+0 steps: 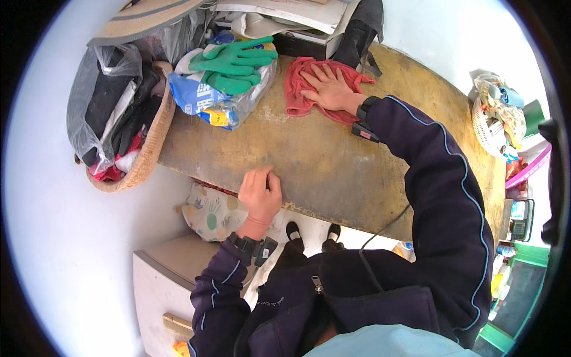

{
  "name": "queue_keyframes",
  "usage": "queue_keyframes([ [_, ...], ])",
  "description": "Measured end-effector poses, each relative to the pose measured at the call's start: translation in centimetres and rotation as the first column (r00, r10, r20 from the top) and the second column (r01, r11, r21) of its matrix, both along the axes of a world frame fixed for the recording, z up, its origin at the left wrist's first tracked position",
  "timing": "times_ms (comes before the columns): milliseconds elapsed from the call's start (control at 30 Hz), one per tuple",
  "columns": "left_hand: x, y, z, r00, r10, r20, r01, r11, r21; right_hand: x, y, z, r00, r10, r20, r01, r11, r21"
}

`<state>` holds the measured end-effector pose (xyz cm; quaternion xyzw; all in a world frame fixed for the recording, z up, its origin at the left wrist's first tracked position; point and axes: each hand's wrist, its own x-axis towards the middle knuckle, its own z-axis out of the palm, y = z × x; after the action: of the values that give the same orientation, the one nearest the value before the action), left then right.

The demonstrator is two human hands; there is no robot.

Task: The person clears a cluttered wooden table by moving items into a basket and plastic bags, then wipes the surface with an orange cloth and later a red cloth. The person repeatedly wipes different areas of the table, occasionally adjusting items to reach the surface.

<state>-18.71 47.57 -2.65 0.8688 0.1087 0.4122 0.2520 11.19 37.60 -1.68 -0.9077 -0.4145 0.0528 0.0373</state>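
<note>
My right hand (329, 89) lies flat with spread fingers on a crumpled red cloth (296, 96), pressing it against the worn wooden tabletop (330, 165). Near the front edge of the table, my left hand (261, 192) is curled into a loose fist, and no object shows in it. Left of the cloth, green and white coated work gloves (236, 62) rest on a blue and clear plastic package (192, 93).
A woven basket (154, 151) with bagged dark items stands at the left. Papers and a box (308, 44) sit at the back beside a black fabric item (357, 38). A white basket (484, 127) is at the right. A cable (383, 227) crosses the front edge.
</note>
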Motion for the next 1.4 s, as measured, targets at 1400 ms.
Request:
queue_keyframes([
  [1400,0.1,0.1,-0.9,0.997,0.027,-0.072,-0.026,1.000,0.016,6.7,-34.4,1.1,0.873,-0.485,0.050,0.466,0.801,-0.376],
])
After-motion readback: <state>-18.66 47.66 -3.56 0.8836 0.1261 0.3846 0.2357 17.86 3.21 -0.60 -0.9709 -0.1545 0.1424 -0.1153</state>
